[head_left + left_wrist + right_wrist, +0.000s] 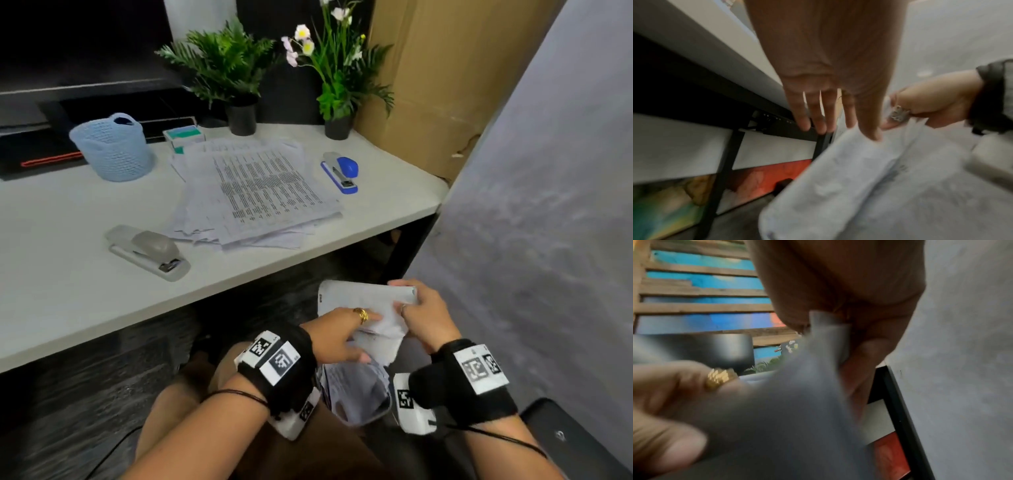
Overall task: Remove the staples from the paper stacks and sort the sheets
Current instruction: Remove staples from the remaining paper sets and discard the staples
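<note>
Below the table's front edge, over my lap, I hold a curled, creased stapled paper stack (359, 296). My right hand (423, 317) grips its rolled upper edge; in the right wrist view the thumb (869, 352) presses the paper stack (787, 402) against the fingers. My left hand (339, 334), with a gold ring, lies across the stack's middle. In the left wrist view its fingers (824, 113) are straight and spread, and one fingertip touches the paper stack (859, 186). No staple is visible. A loose pile of printed sheets (260, 192) lies on the table.
On the white table (68, 274) sit a grey stapler (150, 251), a blue stapler (340, 171), a light blue basket (113, 147), a staple box (183, 135) and two potted plants (239, 78). A grey wall (548, 205) is close on the right, with cardboard (428, 85) behind.
</note>
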A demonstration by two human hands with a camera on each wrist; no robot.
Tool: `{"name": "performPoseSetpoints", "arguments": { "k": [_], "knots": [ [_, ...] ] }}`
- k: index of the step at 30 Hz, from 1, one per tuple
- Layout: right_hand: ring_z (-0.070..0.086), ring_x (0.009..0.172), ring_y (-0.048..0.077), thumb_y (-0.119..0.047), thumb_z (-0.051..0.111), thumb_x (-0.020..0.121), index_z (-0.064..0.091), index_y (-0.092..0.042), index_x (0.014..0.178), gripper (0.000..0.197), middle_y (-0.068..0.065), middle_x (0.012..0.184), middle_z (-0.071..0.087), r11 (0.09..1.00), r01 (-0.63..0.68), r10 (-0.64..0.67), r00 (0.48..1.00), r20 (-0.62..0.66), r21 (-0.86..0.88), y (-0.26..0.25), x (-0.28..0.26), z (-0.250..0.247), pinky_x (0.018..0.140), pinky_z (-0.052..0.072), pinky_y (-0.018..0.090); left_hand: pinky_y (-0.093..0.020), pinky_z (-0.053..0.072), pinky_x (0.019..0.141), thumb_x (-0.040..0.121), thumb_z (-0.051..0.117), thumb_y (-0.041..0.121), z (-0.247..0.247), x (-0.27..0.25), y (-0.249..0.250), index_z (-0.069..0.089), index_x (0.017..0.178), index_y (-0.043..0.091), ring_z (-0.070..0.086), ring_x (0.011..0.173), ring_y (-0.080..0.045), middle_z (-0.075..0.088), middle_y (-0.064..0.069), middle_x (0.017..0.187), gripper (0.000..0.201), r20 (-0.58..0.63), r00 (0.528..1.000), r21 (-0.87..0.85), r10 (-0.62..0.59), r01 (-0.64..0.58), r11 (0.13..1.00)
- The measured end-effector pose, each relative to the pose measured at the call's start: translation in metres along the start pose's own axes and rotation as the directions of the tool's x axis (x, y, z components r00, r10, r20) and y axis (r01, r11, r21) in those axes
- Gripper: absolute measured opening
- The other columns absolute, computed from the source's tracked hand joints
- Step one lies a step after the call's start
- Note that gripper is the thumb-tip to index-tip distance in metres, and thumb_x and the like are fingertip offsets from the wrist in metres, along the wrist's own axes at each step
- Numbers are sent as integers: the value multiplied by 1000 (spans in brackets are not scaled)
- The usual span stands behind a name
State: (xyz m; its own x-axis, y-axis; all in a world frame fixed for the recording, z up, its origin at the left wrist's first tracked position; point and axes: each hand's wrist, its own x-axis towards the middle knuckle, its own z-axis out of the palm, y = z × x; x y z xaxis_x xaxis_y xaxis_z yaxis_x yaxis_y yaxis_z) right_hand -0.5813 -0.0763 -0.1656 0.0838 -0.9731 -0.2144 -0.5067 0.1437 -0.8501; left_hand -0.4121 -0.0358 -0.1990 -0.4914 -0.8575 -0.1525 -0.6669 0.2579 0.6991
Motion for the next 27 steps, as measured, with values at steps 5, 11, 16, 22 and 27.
{"name": "performPoseSetpoints", "arguments": {
  "k": [5,11,16,22,27],
  "knots": [
    [60,92,31,4,44,81,66,-24,104,43,9,89,66,791,44,-68,998,-16,-611,13,0,-14,65,39,28,-43,48,89,86,64,24,-34,-3,-12,65,115,17,52,112,-26,59,-6,123,30,-327,924,442,196,-33,896],
    [56,112,30,-11,42,91,57,-13,122,34,12,122,58,540,44,121,984,129,-840,36,19,22,82,45,33,-58,1,111,92,38,50,-81,14,-17,19,149,28,5,142,-43,0,-15,157,64,-648,760,583,-49,538,609],
    [55,117,30,-12,41,93,58,-8,120,33,13,127,57,498,85,224,949,223,-863,59,49,64,92,45,36,-62,-2,112,86,14,74,-81,22,-34,-7,150,30,-7,142,-43,-8,-13,158,80,-567,770,507,-292,606,613],
    [53,121,29,-16,38,98,58,-9,121,31,14,129,57,633,132,265,889,374,-763,114,78,112,100,39,32,-60,-3,111,78,10,82,-80,23,-34,-6,150,32,-8,142,-40,-7,-11,158,89,-591,756,488,-283,614,621],
    [53,118,31,-44,47,95,35,-8,139,58,18,129,54,799,13,252,900,355,-601,140,96,134,95,42,35,-61,1,110,81,4,78,-81,24,-33,-3,150,32,-4,142,-40,-4,-12,158,83,-582,755,497,-302,624,603]
  ]
}}
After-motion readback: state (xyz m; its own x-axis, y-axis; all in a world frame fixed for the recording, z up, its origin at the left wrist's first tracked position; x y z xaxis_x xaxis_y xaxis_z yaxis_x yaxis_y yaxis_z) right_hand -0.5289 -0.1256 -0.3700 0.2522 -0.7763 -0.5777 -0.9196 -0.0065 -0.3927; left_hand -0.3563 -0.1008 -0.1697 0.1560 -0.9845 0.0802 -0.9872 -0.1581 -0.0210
